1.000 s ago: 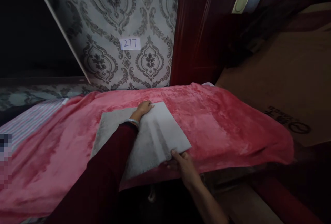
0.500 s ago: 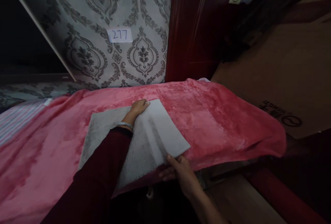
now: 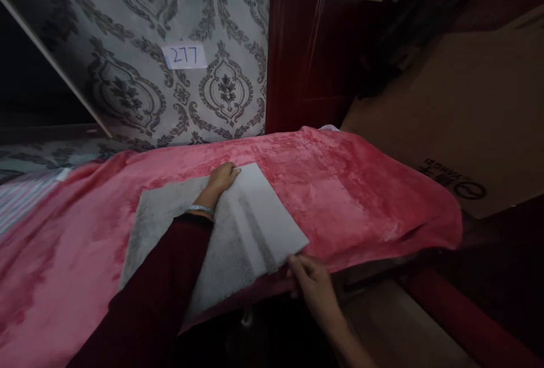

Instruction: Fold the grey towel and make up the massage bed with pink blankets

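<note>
A grey towel (image 3: 250, 232) lies folded on a pink plush blanket (image 3: 361, 192) spread over a raised surface. My left hand (image 3: 221, 178), in a dark red sleeve with a bracelet at the wrist, rests on the towel's far edge with its fingers curled onto the cloth. My right hand (image 3: 312, 283) is at the towel's near right corner, fingers held together and pinching the edge just below the corner. A shallow crease runs across the towel between the two hands.
A patterned grey wall with a paper label "277" (image 3: 186, 56) stands behind the blanket. A dark red door (image 3: 314, 45) is to its right. A large cardboard sheet (image 3: 459, 119) leans at the right. Striped cloth (image 3: 21, 204) shows at the far left.
My right hand has slid a little right and down along the towel's near corner. The left hand stays on the far edge. The view has shifted slightly to the right.
</note>
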### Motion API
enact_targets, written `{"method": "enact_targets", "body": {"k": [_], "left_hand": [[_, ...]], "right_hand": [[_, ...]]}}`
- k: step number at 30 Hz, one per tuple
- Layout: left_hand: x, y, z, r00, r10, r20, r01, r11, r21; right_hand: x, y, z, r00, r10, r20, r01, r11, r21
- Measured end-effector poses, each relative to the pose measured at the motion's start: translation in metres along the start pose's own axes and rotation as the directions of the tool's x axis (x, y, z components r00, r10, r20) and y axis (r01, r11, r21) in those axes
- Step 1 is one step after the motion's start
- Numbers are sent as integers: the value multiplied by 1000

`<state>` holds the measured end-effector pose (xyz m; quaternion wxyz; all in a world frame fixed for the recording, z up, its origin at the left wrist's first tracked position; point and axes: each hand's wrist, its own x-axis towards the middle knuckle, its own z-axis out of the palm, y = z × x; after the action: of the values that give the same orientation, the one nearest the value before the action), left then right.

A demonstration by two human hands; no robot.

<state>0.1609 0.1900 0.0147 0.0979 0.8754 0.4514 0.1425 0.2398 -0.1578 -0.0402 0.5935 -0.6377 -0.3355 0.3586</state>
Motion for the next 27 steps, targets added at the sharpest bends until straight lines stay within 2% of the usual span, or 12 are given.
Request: {"method": "enact_targets", "body": {"k": [1,2,3,4,6,7,9,12,15,21,24,27], "left_hand": [[-1,2,-1,999,27,-38,-27,1000,-6],[-2,4,-1,994,79,-77,-80,997,-13],[-2,7,-1,983,152,-103,-155,988,-20],[-3,9,-1,966,239,-98,-243,970,-22],[-2,13,3,927,375,26,-374,927,-21],[-2,14,5,911,391,128,-392,920,-17],[0,16,11,891,347,292,-365,931,8],[2,16,16,892,280,355,-314,949,39],[3,14,18,898,274,345,-306,951,41],[-1,10,19,905,305,295,-322,947,10],[-3,17,15,912,288,292,-312,949,38],[-8,30,2,927,209,311,-265,952,151]], "right_hand": [[-1,-8,-6,980,-174,-97,163,980,-115],[0,-17,-9,926,-353,-136,314,918,-243],[2,-25,-9,858,-504,-100,440,821,-364],[5,-32,-7,796,-605,-4,534,706,-466],[16,-38,3,733,-631,254,629,486,-607],[23,-36,9,731,-588,348,637,402,-658],[33,-23,20,766,-468,441,608,305,-733],[39,1,26,808,-378,451,565,280,-776],[37,11,24,813,-387,435,553,282,-784],[36,9,25,806,-408,430,561,293,-774],[38,8,26,808,-412,421,556,296,-777],[39,7,26,813,-404,418,549,295,-782]]}}
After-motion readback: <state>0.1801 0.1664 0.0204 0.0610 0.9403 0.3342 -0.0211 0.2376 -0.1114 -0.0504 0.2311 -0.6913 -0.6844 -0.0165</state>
